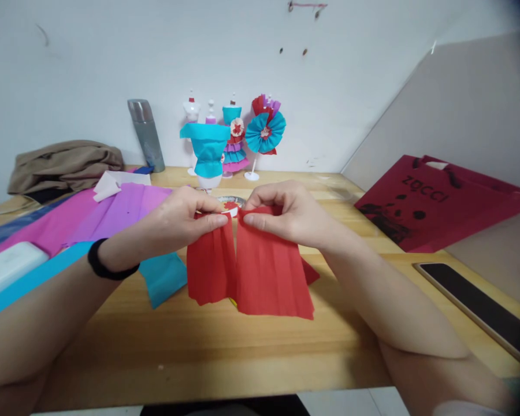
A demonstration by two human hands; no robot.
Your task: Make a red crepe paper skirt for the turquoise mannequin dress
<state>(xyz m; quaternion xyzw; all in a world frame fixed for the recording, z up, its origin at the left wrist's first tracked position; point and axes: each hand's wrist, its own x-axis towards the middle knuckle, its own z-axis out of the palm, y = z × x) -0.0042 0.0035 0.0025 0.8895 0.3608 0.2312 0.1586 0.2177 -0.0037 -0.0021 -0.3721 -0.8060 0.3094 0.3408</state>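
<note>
Pleated red crepe paper (pixel 268 271) hangs above the table between my two hands, with a vertical gap splitting its front. My left hand (pixel 193 214) pinches the top edge of the left part between thumb and fingers. On the right part, my right hand (pixel 286 211) pinches the upper edge the same way. A small white strip shows at the top near the gap. Just beyond my hands stands a mini dress form (pixel 208 184) wearing a turquoise paper top (pixel 208 150). A turquoise paper scrap (pixel 163 278) lies below my left wrist.
Behind are several small dress forms with paper outfits (pixel 233 138) and a grey bottle (pixel 146 136). Purple and pink paper (pixel 117 214), a white case (pixel 13 266) and brown cloth (pixel 67 164) lie left. A red bag (pixel 437 202) and a phone (pixel 476 306) are right.
</note>
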